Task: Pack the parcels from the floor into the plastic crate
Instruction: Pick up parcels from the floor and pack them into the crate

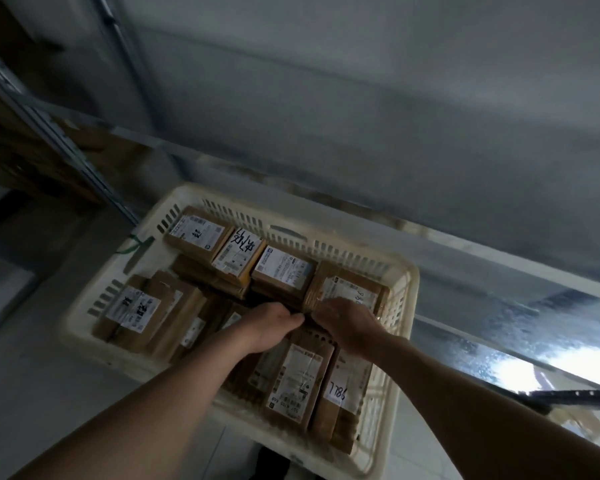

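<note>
Right under both hands sits the white plastic crate, slotted walls all round, and it's pretty much stuffed with brown cardboard parcels, most wearing a white shipping label. Both arms reach in from the near side and the hands meet around the middle of the crate, almost touching each other. The left hand has its fingers curled down over the edge of a parcel that's mostly hidden beneath it, so I can't tell whether it's actually gripping or just pressing there. The right hand is curled over the near edge of the taped parcel just beyond it, fingers bent onto its label side; looks like a grip, though motion blur smears the fingertips. Beyond the hands runs a row of three more labelled parcels along the far wall, two of them with big black marker scrawls: the far-left parcel and the scribbled parcel next to it. Left of the left hand there's a bunch of parcels standing on edge, leaning together. Nearer than the right hand lie two long parcels side by side, one with a printed label and one with handwritten digits. Way off to the left of everything a metal rack holds dim brown boxes, and the crate rests on a pale tiled floor.
</note>
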